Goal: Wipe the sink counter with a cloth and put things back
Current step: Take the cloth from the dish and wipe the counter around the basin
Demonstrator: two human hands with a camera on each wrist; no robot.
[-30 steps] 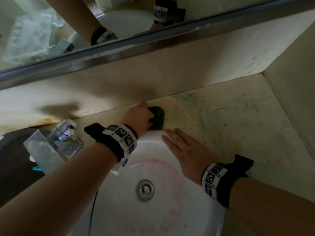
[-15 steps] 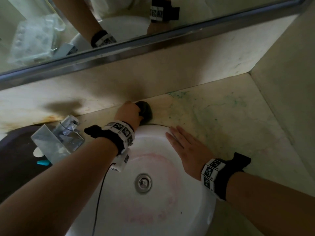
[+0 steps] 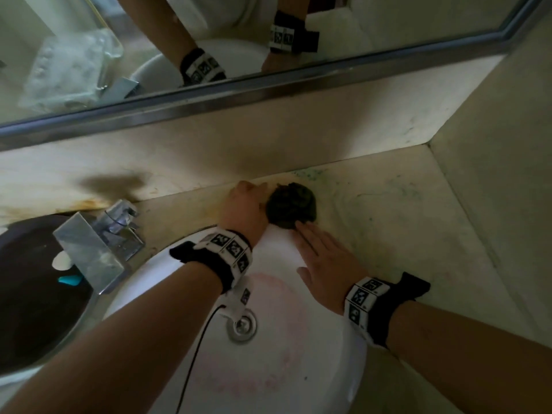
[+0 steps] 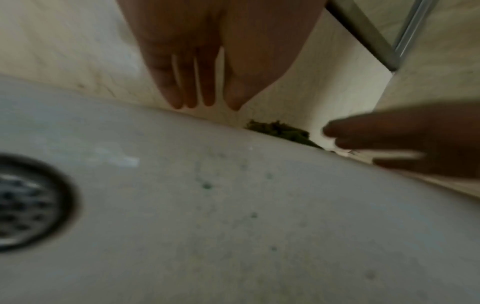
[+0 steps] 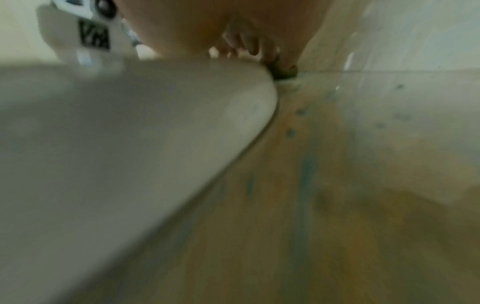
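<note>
A dark wadded cloth (image 3: 291, 207) lies on the stained beige counter (image 3: 403, 222), just behind the white sink (image 3: 277, 369). My left hand (image 3: 245, 204) sits against the cloth's left side. In the left wrist view its fingers (image 4: 194, 82) look straight, their tips hidden behind the sink rim, with the cloth (image 4: 278, 130) showing to their right. My right hand (image 3: 324, 264) lies flat and open on the sink's back rim, its fingertips touching the cloth's near edge. The blurred right wrist view shows the cloth (image 5: 284, 72) at the rim's far end and green-blue streaks on the counter (image 5: 337, 185).
A chrome faucet (image 3: 98, 243) stands left of the sink, beside a dark round basin (image 3: 30, 294) holding small teal and white bits. A mirror (image 3: 373, 31) runs along the back wall. A side wall (image 3: 507, 189) closes the counter on the right. The drain (image 3: 242, 324) sits mid-sink.
The left hand and cloth slid left along the back of the counter, then right again to the right hand's fingertips. More of the cloth shows now. The right hand stayed on the rim.
</note>
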